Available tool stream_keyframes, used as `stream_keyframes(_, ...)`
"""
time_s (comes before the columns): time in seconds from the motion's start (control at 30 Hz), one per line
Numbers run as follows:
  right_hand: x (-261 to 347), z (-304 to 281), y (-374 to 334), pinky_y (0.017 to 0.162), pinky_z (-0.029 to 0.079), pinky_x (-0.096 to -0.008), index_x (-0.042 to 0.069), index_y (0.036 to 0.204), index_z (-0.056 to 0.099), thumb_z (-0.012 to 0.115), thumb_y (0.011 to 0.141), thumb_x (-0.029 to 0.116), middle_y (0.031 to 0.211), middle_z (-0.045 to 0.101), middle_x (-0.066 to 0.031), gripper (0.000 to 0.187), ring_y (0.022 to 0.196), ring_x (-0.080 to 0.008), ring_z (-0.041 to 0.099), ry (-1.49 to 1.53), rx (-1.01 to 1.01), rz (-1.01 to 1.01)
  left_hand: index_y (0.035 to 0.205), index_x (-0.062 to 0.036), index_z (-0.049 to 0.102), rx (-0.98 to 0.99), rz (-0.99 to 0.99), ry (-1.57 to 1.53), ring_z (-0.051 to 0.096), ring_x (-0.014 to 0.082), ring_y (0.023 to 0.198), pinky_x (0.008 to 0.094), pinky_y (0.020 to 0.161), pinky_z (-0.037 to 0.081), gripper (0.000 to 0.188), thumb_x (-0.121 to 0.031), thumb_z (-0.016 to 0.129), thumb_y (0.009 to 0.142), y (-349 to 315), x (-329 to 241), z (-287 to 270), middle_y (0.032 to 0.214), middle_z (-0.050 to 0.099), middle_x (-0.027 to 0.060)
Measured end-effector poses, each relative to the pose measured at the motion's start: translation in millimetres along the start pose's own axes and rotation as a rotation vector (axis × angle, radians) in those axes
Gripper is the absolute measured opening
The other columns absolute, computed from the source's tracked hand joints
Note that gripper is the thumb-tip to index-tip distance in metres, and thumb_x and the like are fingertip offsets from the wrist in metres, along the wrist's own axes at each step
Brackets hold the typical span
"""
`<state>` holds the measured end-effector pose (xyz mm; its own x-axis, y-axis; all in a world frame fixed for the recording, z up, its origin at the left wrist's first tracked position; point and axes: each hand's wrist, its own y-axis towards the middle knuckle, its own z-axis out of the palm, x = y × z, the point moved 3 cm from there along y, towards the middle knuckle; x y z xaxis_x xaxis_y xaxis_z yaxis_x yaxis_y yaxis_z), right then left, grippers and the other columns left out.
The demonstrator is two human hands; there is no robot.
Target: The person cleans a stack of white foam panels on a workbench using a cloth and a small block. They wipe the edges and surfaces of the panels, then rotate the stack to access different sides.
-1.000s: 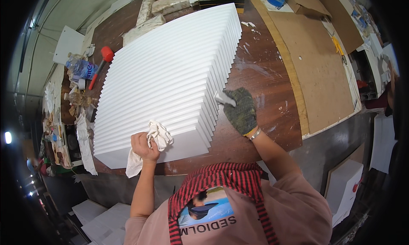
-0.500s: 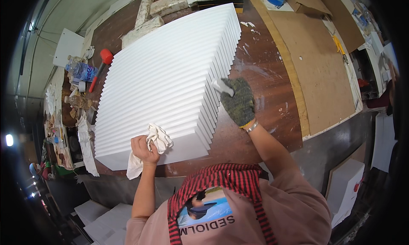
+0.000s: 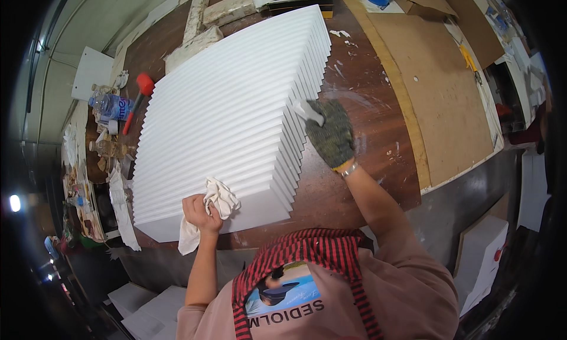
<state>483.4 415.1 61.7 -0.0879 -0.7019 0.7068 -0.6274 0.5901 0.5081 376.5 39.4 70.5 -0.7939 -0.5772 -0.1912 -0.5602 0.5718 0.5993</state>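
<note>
Presently the white ribbed panel (image 3: 218, 127) lies flat on the brown counter (image 3: 354, 163), filling its left and centre. The left hand (image 3: 199, 213) is closed on a crumpled white cloth (image 3: 220, 199) at the panel's near edge. The gloved right hand (image 3: 332, 134) pinches a small pale piece (image 3: 308, 111) against the stepped right edge. Judged by appearance, the panel is light, stiff foam with dent-prone ridges; support it by opposite edges, palms flat.
</note>
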Motion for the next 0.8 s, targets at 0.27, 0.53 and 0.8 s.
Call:
stream_keyframes(0.27, -3.9, 2.4, -17.4, 0.084, 0.051, -0.0445, 0.008, 0.106, 0.073, 0.069, 0.077, 0.005, 0.096, 0.068, -0.0128, 0.029, 0.093, -0.0336, 0.063, -0.057, 0.239, 0.186, 0.095, -0.0008, 0.062, 0.015, -0.001, -0.02, 0.053, 0.0361, 0.08, 0.0463, 0.07, 0.043, 0.023, -0.016, 0.06, 0.078, -1.4, 0.5, -0.2, 0.089, 0.058, 0.0161)
stream_keyframes(0.53, -9.5, 10.5, 29.7, 0.085, 0.05, -0.044, 0.004, 0.109, 0.072, 0.07, 0.08, 0.007, 0.095, 0.066, -0.0165, 0.029, 0.092, -0.0341, 0.062, 0.001, -0.037, 0.022, 0.095, -0.0009, 0.062, 0.014, -0.026, -0.021, 0.053, 0.0356, 0.08, 0.0457, 0.07, 0.042, 0.024, -0.017, 0.06, 0.078, -1.4, 1.1, -0.6, 0.089, 0.058, 0.0158)
stream_keyframes(0.8, -20.8, -6.7, -12.1, 0.088, 0.051, -0.0443, 0.006, 0.113, 0.072, 0.07, 0.079, 0.006, 0.096, 0.068, -0.0138, 0.033, 0.094, -0.0332, 0.065, 0.048, 0.228, 0.336, 0.096, -0.0004, 0.062, 0.006, -0.034, -0.024, 0.052, 0.0358, 0.079, 0.046, 0.07, 0.042, 0.025, -0.016, 0.06, 0.077, -3.7, 1.2, 0.0, 0.089, 0.058, 0.016)
